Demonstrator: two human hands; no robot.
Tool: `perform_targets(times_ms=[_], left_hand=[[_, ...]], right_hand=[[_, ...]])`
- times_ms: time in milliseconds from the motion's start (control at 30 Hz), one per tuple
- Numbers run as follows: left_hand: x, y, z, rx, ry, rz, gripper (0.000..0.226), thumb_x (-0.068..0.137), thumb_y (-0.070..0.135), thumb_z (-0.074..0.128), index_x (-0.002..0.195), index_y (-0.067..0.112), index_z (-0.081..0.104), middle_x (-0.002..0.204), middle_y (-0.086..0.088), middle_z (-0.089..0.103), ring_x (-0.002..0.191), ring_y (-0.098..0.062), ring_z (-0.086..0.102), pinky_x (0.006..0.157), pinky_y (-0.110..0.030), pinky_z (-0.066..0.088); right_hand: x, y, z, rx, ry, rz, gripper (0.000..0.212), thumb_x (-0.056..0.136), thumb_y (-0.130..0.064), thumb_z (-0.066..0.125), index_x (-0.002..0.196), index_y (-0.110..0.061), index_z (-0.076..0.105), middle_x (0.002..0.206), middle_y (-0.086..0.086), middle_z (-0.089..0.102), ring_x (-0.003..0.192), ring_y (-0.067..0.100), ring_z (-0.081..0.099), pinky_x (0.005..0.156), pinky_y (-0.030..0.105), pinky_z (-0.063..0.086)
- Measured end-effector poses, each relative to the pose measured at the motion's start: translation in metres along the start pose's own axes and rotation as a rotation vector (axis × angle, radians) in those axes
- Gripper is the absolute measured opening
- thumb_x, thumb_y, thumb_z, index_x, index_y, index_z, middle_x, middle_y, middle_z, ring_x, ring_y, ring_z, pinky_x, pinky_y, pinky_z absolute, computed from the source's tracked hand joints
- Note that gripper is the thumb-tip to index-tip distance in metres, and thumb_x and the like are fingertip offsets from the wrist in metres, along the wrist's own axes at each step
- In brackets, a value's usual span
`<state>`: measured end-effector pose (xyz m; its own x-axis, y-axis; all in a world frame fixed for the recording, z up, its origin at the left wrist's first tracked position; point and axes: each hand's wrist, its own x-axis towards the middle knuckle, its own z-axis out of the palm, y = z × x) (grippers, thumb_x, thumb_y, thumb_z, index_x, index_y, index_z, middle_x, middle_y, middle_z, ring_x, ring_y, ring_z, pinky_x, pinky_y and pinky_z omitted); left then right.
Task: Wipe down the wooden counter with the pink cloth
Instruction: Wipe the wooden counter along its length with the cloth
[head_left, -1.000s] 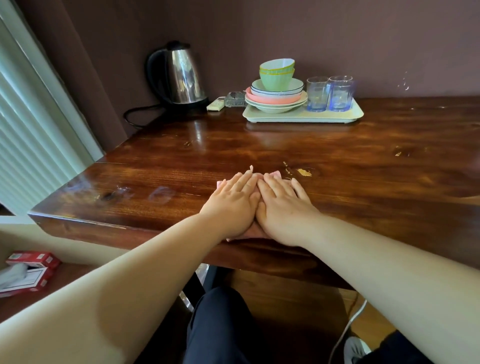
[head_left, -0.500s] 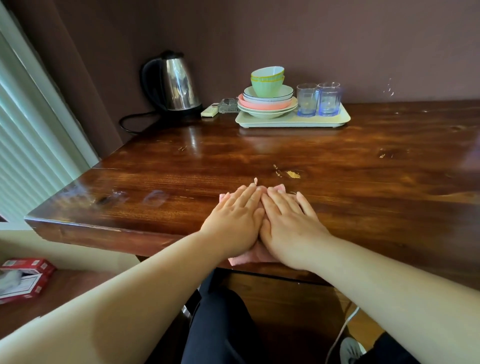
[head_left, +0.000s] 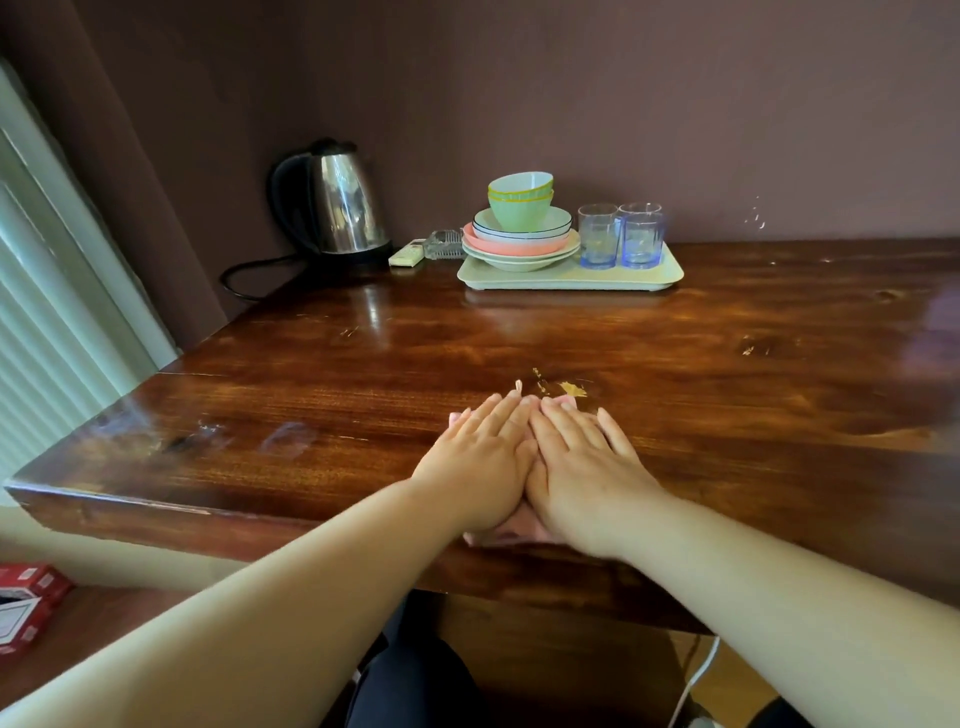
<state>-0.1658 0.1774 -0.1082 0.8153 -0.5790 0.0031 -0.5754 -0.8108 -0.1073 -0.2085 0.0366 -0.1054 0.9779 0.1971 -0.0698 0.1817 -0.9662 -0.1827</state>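
A pink cloth (head_left: 511, 532) lies flat near the front edge of the dark wooden counter (head_left: 727, 395). Only its edges show around my hands. My left hand (head_left: 480, 460) and my right hand (head_left: 584, 460) lie side by side on top of it, fingers straight and pressing it onto the wood. The fingertips point toward the back wall. A pale chipped spot (head_left: 571, 388) marks the wood just beyond my right fingertips.
At the back stand a steel kettle (head_left: 343, 208) with its black cord, a small remote (head_left: 408, 255), and a pale tray (head_left: 660, 275) bearing stacked bowls and plates (head_left: 522, 228) and two blue glasses (head_left: 621, 236). A red box (head_left: 26, 603) sits low on the left.
Both hands with the cloth have stayed near the counter's front edge, shifting slightly toward me. My head has tilted up, so the counter and tray sit lower in view.
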Motion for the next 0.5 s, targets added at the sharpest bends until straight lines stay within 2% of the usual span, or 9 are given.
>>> perform_targets(times_ms=[67, 133, 233, 300, 367, 500], left_hand=[[0.018, -0.001, -0.007, 0.005, -0.063, -0.027, 0.053, 0.104, 0.028, 0.018, 0.154, 0.017, 0.003, 0.16, -0.005, -0.012, 0.147, -0.024, -0.01, 0.12, -0.04, -0.001], [0.028, -0.002, -0.008, -0.051, -0.066, -0.064, 0.054, 0.104, 0.028, 0.018, 0.154, 0.018, 0.001, 0.16, -0.005, -0.012, 0.147, -0.023, -0.009, 0.12, -0.041, 0.001], [0.017, 0.002, 0.0, -0.054, 0.027, 0.005, 0.052, 0.104, 0.027, 0.017, 0.153, 0.015, 0.003, 0.16, -0.004, -0.008, 0.147, -0.023, -0.009, 0.112, -0.035, -0.013], [0.011, 0.003, 0.006, -0.013, 0.078, 0.069, 0.053, 0.103, 0.027, 0.017, 0.152, 0.012, 0.004, 0.16, -0.005, -0.007, 0.146, -0.023, -0.009, 0.106, -0.03, -0.015], [0.024, 0.0, 0.004, -0.046, 0.075, 0.053, 0.052, 0.103, 0.027, 0.016, 0.152, 0.013, 0.006, 0.161, -0.004, -0.007, 0.146, -0.022, -0.009, 0.105, -0.026, -0.018], [0.065, -0.003, -0.01, -0.087, -0.056, -0.05, 0.05, 0.105, 0.028, 0.018, 0.153, 0.02, 0.008, 0.16, 0.0, -0.01, 0.147, -0.021, -0.008, 0.118, -0.037, -0.003]], right_hand=[[0.013, 0.002, -0.009, -0.017, -0.027, 0.027, 0.084, 0.09, -0.062, 0.006, 0.158, -0.016, -0.009, 0.166, 0.002, -0.014, 0.152, 0.018, -0.017, 0.122, 0.045, -0.011], [0.02, 0.006, -0.012, 0.008, -0.003, 0.047, 0.073, 0.096, -0.055, 0.005, 0.159, -0.018, -0.007, 0.167, 0.0, -0.012, 0.152, 0.017, -0.016, 0.122, 0.043, -0.011], [0.009, 0.012, -0.001, 0.005, 0.041, 0.022, 0.066, 0.098, -0.046, -0.002, 0.159, -0.021, -0.006, 0.167, -0.002, -0.01, 0.152, 0.013, -0.015, 0.122, 0.039, -0.013], [0.005, 0.015, 0.006, 0.001, 0.063, 0.012, 0.063, 0.101, -0.044, 0.001, 0.159, -0.022, -0.006, 0.167, -0.003, -0.011, 0.151, 0.011, -0.016, 0.12, 0.037, -0.014], [0.017, 0.021, 0.002, 0.006, 0.042, 0.035, 0.062, 0.101, -0.044, 0.003, 0.159, -0.022, -0.007, 0.167, -0.003, -0.012, 0.151, 0.012, -0.016, 0.121, 0.037, -0.014], [0.049, 0.029, -0.019, -0.012, -0.019, 0.09, 0.059, 0.105, -0.041, 0.004, 0.159, -0.02, -0.007, 0.167, 0.0, -0.012, 0.152, 0.015, -0.015, 0.122, 0.042, -0.012]])
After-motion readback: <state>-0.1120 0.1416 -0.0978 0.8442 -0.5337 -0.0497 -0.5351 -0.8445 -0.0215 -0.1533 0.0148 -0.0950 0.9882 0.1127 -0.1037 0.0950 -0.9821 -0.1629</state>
